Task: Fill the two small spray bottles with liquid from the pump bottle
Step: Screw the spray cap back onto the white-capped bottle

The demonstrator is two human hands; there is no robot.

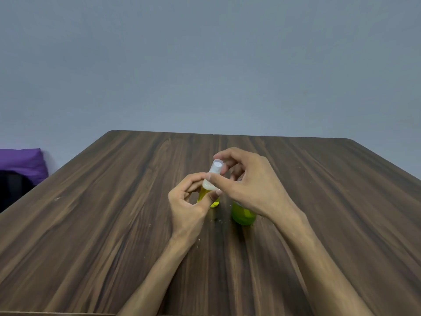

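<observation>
A small spray bottle [213,197] holding yellow-green liquid stands near the middle of the wooden table [114,224]. My left hand [186,201] grips its body with curled fingers. My right hand [246,185] pinches the bottle's translucent white spray top [216,168] between thumb and fingers. A larger bottle of green liquid [243,214] stands just to the right, mostly hidden under my right hand and wrist. I cannot see its top. A second small spray bottle is not in view.
A purple cushion [21,163] lies on something dark beyond the table's left edge. A plain grey wall rises behind the table. A few small white specks lie on the wood near the bottles.
</observation>
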